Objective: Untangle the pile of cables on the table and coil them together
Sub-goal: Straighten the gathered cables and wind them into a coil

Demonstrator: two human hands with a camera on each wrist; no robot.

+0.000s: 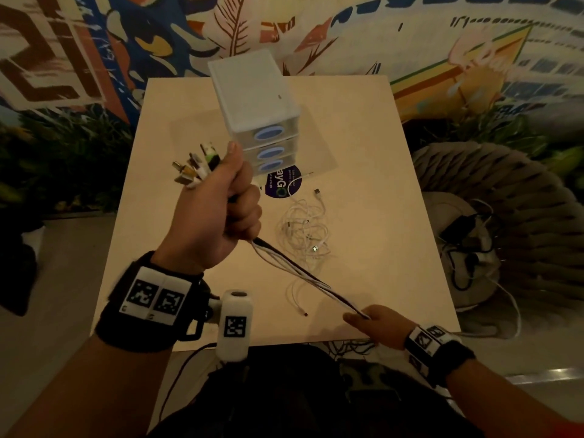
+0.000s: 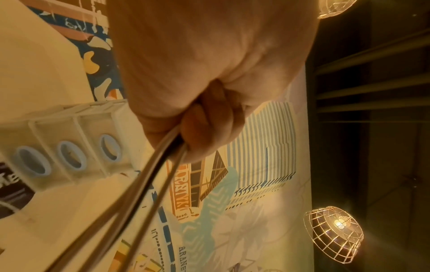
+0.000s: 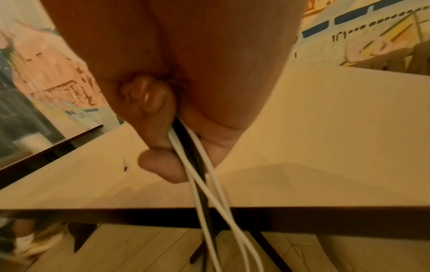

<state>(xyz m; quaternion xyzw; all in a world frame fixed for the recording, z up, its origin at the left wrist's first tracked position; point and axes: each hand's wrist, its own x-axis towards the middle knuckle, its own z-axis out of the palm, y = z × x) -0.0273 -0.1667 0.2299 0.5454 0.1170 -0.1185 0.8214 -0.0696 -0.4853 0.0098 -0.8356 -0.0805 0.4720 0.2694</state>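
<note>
My left hand (image 1: 221,210) is raised over the table and grips a bundle of white and black cables (image 1: 303,273) in a fist. Several plug ends (image 1: 196,169) stick out above the thumb. The bundle runs taut down to my right hand (image 1: 376,324) at the table's front edge, which pinches the cables (image 3: 197,165) between curled fingers and thumb. The left wrist view shows the cables (image 2: 130,198) leaving the fist. A loose tangle of white cables (image 1: 303,229) lies on the table (image 1: 395,216) to the right of the left hand.
A white three-drawer organiser (image 1: 256,102) with blue oval handles stands at the table's back middle, on a clear sheet, with a dark round sticker (image 1: 282,184) in front. A woven seat (image 1: 493,216) with dark cables stands right of the table. A mural wall lies behind.
</note>
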